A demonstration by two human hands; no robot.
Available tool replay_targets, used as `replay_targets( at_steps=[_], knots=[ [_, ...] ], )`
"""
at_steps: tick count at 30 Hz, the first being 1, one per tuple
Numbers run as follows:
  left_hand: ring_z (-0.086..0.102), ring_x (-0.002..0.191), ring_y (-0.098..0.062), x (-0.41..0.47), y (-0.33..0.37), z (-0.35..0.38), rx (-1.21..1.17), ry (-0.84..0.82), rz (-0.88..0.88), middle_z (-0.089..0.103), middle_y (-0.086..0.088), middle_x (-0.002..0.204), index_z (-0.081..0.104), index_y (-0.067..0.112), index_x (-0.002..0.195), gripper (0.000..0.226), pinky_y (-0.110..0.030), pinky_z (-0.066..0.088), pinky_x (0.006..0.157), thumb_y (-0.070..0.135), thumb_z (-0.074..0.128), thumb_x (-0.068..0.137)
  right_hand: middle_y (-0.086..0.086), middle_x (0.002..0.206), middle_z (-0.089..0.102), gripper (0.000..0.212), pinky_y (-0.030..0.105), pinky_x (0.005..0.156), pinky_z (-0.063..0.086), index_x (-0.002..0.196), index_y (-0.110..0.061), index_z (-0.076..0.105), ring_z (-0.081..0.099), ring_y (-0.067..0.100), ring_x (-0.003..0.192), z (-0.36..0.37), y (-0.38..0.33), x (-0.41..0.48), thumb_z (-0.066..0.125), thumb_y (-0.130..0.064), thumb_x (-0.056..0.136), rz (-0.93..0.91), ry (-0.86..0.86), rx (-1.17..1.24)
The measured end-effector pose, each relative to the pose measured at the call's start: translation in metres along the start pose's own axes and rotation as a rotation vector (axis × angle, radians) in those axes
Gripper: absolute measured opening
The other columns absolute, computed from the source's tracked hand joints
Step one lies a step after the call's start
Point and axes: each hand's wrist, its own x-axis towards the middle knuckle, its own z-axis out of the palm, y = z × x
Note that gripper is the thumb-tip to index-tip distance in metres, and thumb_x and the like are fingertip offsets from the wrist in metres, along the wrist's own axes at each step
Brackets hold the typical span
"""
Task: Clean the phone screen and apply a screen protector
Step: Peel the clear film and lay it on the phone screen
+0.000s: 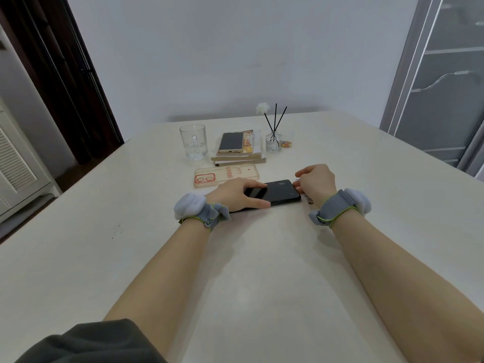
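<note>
phone (277, 191) L end hidden, case (226, 175) txt unreadable

Cream table (104, 231) is set against pale grey wall (235, 48), flanked by dark door (65, 74) at left and glass-fronted cabinet (445, 74) at right
</note>
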Motion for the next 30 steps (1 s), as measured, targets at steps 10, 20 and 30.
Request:
replay_targets(
  at_steps=[10,20,30],
  knots=[
    [0.036,0.134,-0.016,0.005,-0.005,0.006,0.061,0.01,0.056,0.044,0.006,0.145,0.05,0.035,0.134,0.06,-0.023,0.025,0.101,0.047,0.069,0.078,0.023,0.097,0.071,0.029,0.045,0.08,0.054,0.092,0.003,0.07,0.066,0.04,0.095,0.001,0.0,-0.004,0.042,0.002,0.083,-0.015,0.009,-0.031],
    [0.033,0.136,-0.018,0.008,-0.006,0.006,0.089,-0.009,0.075,0.04,0.004,0.148,0.048,0.034,0.136,0.061,-0.029,0.025,0.108,0.046,0.067,0.08,0.02,0.096,0.072,0.026,0.044,0.088,0.055,0.081,-0.006,0.067,0.067,0.037,0.096,-0.001,-0.002,-0.005,0.043,0.003,0.083,0.027,-0.001,0.037],
    [0.04,0.128,-0.02,0.011,-0.009,0.007,0.088,-0.003,0.082,0.047,-0.001,0.139,0.047,0.035,0.136,0.062,-0.025,0.029,0.098,0.05,0.067,0.079,0.021,0.095,0.072,0.026,0.046,0.085,0.055,0.078,-0.007,0.065,0.067,0.037,0.095,-0.001,-0.003,-0.007,0.041,0.003,0.083,0.009,0.017,0.008]
  ],
)
